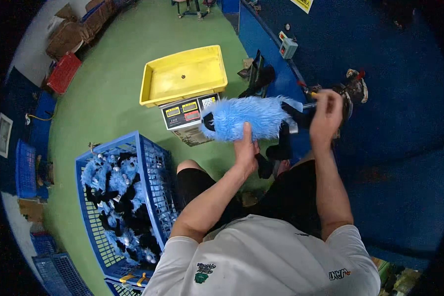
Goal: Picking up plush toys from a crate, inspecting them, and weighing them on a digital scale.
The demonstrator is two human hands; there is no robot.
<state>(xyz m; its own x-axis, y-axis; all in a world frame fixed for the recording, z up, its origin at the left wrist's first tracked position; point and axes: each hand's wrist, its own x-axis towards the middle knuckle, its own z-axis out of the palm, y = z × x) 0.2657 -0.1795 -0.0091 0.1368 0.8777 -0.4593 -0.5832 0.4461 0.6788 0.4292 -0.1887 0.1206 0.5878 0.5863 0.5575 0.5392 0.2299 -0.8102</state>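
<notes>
A dark blue surface (394,167) fills the right side of the frame; a green floor (108,84) spans the upper left and centre. At lower left stands a blue lattice basket (155,170) of blue-and-black plush pieces (116,185). At upper centre, a yellow tray (200,71) rests on a weighing scale (180,120). The plush toy (261,116) lies crosswise just right of the frame's centre, held in the air, its left end overlapping the scale in this view. The left hand (245,152) grasps the toy's middle from the near side, thumb uppermost. The right hand (327,116), raised beyond the toy's right end with fingers bent, is blurred; whether it holds anything cannot be told. A short metal rod (309,105) shows between the two. Smallest is a pale switch box (288,48) at upper right.

Possible faults: the toy could twist or slip, since one hand alone appears to support it by loose fur; its dangling limbs could catch on the rod, being close beside it.

Appearance of the toy: a long, rounded body in shaggy light-blue fur, a black patch at its left end, black limbs hanging at its right. It looks plump, though its firmness cannot be judged.
</notes>
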